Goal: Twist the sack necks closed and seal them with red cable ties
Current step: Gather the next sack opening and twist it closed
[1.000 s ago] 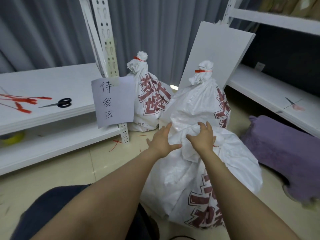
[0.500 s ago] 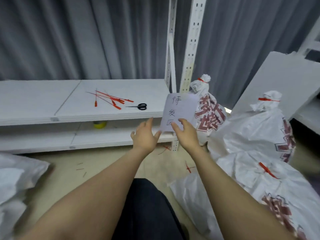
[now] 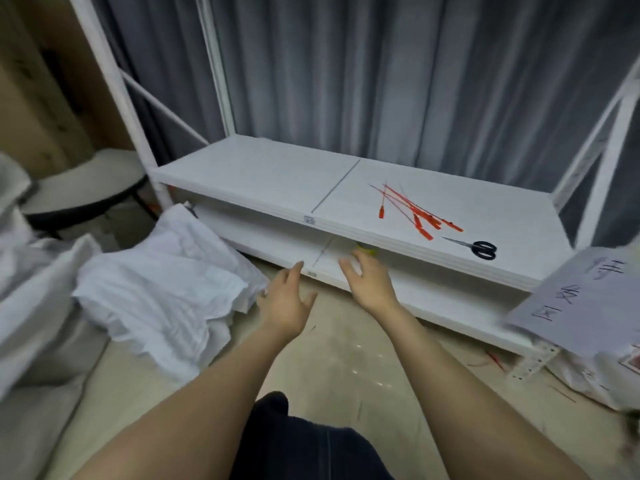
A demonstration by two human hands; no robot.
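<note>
Grey pleated curtains (image 3: 381, 81) fill the upper frame behind a low white metal rack (image 3: 259, 174) with two boards. A glossy beige floor (image 3: 346, 358) spreads below. Brown cardboard (image 3: 34, 98) stands at upper left, above a round white stool (image 3: 86, 181).

White shelf (image 3: 277, 174) – red cable ties (image 3: 412, 211), scissors (image 3: 479, 248); floor (image 3: 339, 358) – seemingly open sacks (image 3: 162, 292).

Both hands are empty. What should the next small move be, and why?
Probably bring the left hand to the open sack and gather its neck: it lies untied, the right hand is empty too, and red ties wait on the shelf.
</note>
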